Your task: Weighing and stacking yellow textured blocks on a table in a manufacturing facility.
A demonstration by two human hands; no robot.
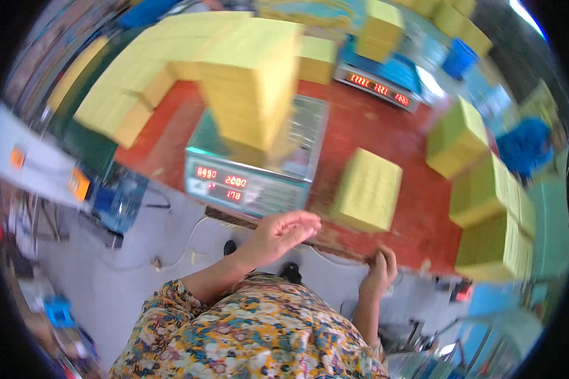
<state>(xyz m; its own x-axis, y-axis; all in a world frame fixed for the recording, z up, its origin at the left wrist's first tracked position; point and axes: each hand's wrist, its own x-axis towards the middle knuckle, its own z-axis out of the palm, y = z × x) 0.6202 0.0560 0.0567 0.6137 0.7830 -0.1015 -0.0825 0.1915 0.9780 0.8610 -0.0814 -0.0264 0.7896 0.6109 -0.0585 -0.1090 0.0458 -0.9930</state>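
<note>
My left hand (283, 235) is open, its fingers stretched out just in front of the near scale, holding nothing. At the table's near edge, my right hand (380, 268) has its fingers curled closed, with nothing seen in them. Between and beyond the hands, a block of yellow paper sheets (368, 189) lies on the red table (354, 129); neither hand touches it. A tall stack of yellow paper (250, 82) stands on the digital scale (243, 187), whose red figures are lit. The tall stack is blurred.
Rows of yellow stacks (129, 79) line the table's left side. More stacks (487, 202) stand at the right edge, near a person in blue (526, 148). A second scale (379, 85) at the back bears another yellow stack (380, 31). Behind it is a blue bin (459, 59).
</note>
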